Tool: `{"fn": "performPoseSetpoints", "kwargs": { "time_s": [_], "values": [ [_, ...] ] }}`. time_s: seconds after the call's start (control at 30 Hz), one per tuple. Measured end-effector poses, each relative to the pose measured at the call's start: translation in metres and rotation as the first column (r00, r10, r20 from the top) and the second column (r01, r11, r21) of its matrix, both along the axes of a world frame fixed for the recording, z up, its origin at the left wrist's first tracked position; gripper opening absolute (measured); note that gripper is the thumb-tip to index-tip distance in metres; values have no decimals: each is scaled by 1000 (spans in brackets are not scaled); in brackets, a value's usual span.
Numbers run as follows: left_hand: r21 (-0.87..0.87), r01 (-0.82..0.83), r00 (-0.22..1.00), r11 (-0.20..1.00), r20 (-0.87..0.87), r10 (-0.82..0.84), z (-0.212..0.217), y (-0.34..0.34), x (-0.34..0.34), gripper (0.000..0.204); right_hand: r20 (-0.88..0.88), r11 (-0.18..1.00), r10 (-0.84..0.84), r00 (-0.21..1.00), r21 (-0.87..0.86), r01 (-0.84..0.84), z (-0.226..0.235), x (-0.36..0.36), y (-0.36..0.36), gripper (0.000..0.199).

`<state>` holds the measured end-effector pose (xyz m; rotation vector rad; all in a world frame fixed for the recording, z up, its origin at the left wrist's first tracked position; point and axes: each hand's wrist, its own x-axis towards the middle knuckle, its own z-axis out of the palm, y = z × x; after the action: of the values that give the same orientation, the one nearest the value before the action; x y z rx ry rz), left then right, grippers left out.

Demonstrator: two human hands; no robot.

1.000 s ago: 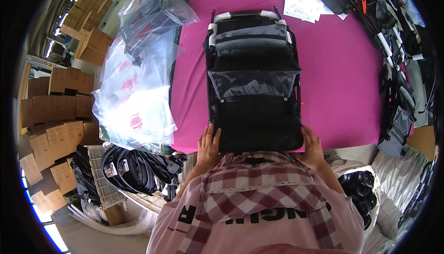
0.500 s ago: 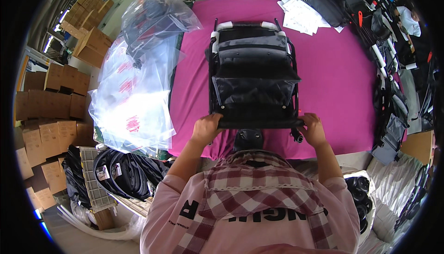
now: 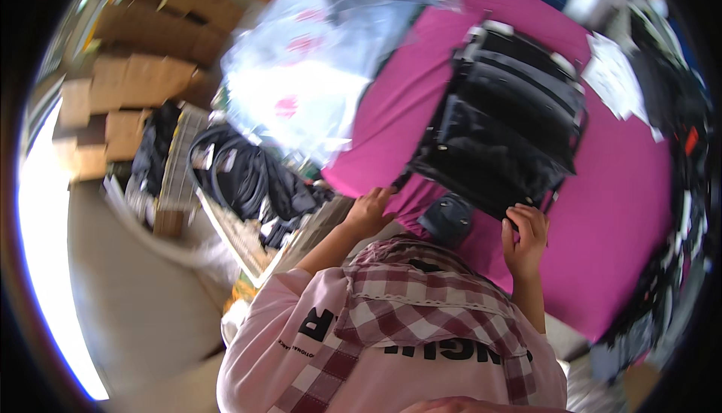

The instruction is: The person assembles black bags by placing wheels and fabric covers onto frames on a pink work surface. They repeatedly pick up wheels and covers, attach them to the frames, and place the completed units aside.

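A folded stroller [image 3: 511, 112] with a black tube frame, dark fabric and pale wrapping at its far corners lies on a magenta-covered table [image 3: 602, 210]. My right hand [image 3: 528, 232] is closed over its near edge, fingers on top and thumb at the side. At the near left corner, my left hand [image 3: 370, 210] has its fingertips closed on a small dark end of the frame; blur softens the detail there. Between my hands, close to my body, sits a dark pouch-like piece [image 3: 445, 219].
Clear plastic bags [image 3: 293, 75] with red marks are heaped on the table's left. A crate [image 3: 226, 225] of black tubing and fabric stands left of me, with cardboard boxes [image 3: 143, 82] beyond. White papers [image 3: 613, 75] lie at the far right, beside dark stroller parts [image 3: 677, 187].
The view has swung left, so the table appears tilted and shifted right. My left hand has moved off the stroller's near bar to its corner; my right hand stays at the near edge.
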<state>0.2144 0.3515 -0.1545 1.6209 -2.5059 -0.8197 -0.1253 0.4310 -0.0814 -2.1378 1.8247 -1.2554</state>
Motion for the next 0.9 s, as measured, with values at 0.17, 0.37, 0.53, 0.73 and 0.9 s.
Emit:
{"fn": "performPoseSetpoints", "kwargs": {
  "time_s": [0.17,0.37,0.53,0.73,0.9],
  "values": [
    [108,-110,993,988,45,106,-4,40,44,45,77,914,401,913,33,-404,2,64,-45,11],
    [288,-155,987,945,7,160,-50,49,102,48,84,812,558,826,153,-564,4,152,-74,9],
    [127,-294,956,947,42,291,-106,10,175,54,87,726,615,784,325,-606,-7,234,-84,11],
    [256,-434,856,864,415,308,-134,4,295,103,49,670,616,786,491,-556,-8,296,-93,17],
    [475,-391,878,788,-65,475,-184,33,345,106,68,595,579,813,647,-478,-7,322,-94,20]
  ]
}}
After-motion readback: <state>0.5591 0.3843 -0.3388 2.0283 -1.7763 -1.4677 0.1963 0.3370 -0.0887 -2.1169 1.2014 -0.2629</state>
